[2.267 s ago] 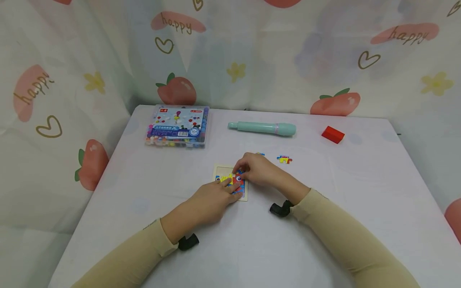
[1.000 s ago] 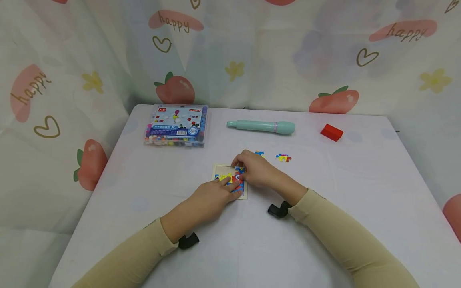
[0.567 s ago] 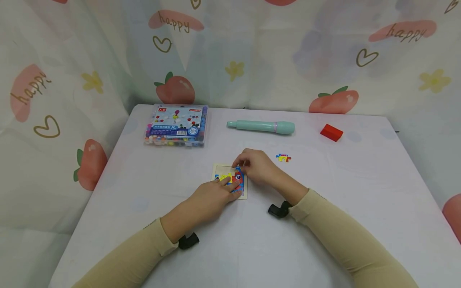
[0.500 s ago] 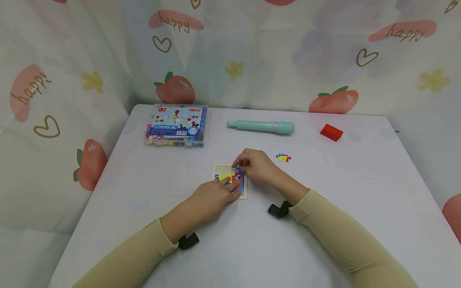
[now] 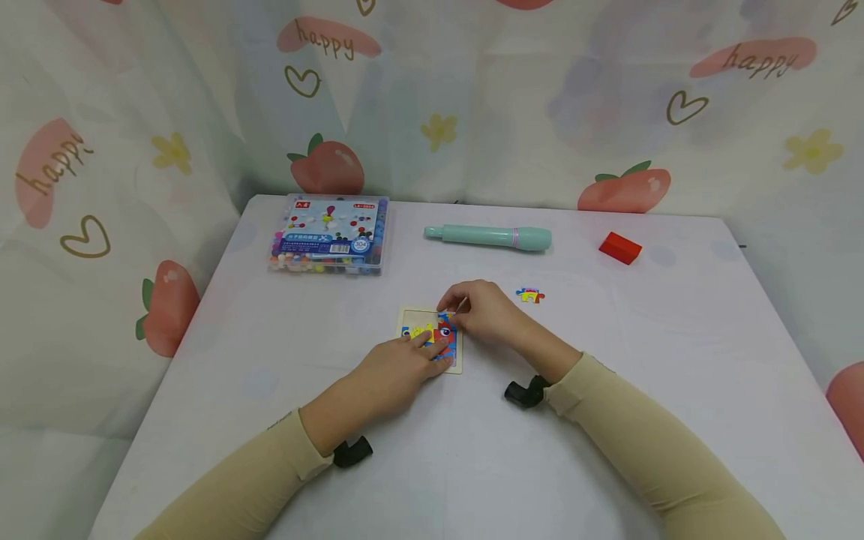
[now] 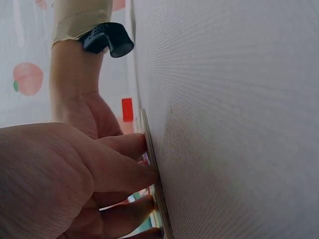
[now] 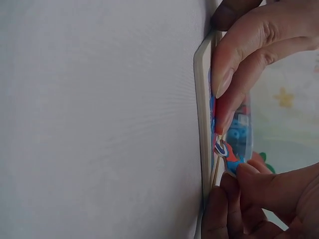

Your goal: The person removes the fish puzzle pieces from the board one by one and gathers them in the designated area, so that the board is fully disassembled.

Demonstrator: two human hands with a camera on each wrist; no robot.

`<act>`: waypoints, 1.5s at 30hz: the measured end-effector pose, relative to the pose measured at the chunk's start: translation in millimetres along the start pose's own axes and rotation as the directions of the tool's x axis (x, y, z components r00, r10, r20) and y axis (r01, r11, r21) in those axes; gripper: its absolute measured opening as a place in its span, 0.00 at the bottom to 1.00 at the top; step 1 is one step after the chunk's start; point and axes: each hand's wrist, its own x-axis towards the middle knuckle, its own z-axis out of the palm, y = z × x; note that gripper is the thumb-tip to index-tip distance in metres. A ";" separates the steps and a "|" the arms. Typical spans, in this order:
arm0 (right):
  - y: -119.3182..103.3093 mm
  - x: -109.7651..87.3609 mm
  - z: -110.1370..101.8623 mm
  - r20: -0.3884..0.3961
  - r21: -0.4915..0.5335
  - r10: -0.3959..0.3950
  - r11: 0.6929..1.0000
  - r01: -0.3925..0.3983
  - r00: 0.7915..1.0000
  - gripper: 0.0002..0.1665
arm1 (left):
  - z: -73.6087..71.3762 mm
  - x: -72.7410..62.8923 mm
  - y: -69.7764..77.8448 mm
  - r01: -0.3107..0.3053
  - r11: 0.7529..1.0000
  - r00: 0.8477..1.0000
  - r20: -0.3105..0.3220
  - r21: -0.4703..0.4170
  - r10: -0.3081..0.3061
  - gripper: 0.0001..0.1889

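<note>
We see a small puzzle board point(image 5: 418, 318) lying flat on the white tabletop point(image 5: 607, 360), with red, blue and yellow pieces in it and pale backing showing at its far left part. The left hand point(image 5: 391, 375) lies across it, fingers spread and fairly straight, resting on the pieces. At the board's far right corner, the right hand point(image 5: 487, 311) pinches a red-and-blue piece point(image 7: 231, 158), and from the right wrist we find that piece tilted up from the board's face; whether its lower edge touches the board we cannot quite tell, since fingers crowd the view. A loose piece point(image 5: 530, 295) lies just beyond the right hand. Farther back we note, left to right, a clear box point(image 5: 329, 236), a mint-green tube point(image 5: 486, 237) and a red block point(image 5: 620, 248)
</note>
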 end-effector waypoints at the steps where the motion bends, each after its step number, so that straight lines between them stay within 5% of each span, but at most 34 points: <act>1: 0.1 0.0 -0.1 0.007 0.002 -0.003 1.000 0.003 1.000 0.14 | -0.2 -0.3 0.0 0.000 1.000 1.000 -0.001 0.000 0.000 0.26; 10: 8.5 -6.6 -11.7 -0.004 0.024 -0.015 1.000 0.015 1.000 0.17 | 0.0 0.2 0.3 0.004 1.000 1.000 0.001 -0.008 -0.004 0.25; 25: 59.8 -38.1 -65.0 -0.097 -0.052 0.130 0.989 -0.135 0.987 0.15 | 1.7 -0.3 1.2 0.016 1.000 1.000 0.018 -0.010 -0.016 0.26; 45: 126.4 -65.8 -132.9 -0.083 -0.096 0.312 0.943 -0.319 0.946 0.17 | 2.1 -0.6 0.8 0.008 1.000 1.000 0.015 0.012 -0.008 0.27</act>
